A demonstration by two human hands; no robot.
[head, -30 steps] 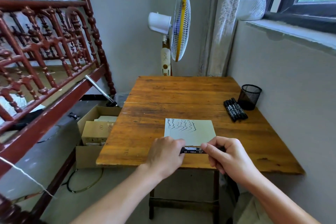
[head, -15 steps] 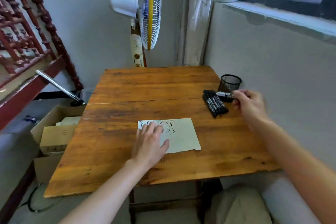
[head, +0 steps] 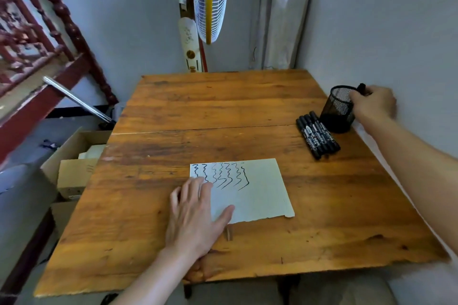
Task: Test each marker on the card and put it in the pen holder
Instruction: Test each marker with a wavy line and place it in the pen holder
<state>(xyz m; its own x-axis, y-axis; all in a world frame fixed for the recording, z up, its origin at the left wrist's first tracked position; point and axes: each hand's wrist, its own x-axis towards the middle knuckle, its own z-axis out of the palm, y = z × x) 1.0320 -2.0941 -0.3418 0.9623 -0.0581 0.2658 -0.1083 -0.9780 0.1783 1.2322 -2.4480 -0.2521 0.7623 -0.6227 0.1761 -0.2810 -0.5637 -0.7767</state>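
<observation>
A pale card (head: 250, 190) with several black wavy lines along its top lies on the wooden table (head: 223, 111). My left hand (head: 195, 213) rests flat on the card's left part, fingers spread. At the right edge stands a black mesh pen holder (head: 338, 109). My right hand (head: 374, 104) is at the holder's rim, closed on a black marker (head: 362, 88) whose end sticks up beside the rim. Several black markers (head: 317, 135) lie in a row on the table just left of the holder.
A standing fan (head: 208, 0) is behind the table's far edge. A grey wall (head: 384, 32) runs along the right side. Cardboard boxes (head: 74, 168) sit on the floor at the left, beside a red carved wooden frame (head: 37, 32).
My right hand carried the marker from the card area over the row of markers to the holder's rim. My left hand let go of the marker and now lies flat on the card.
</observation>
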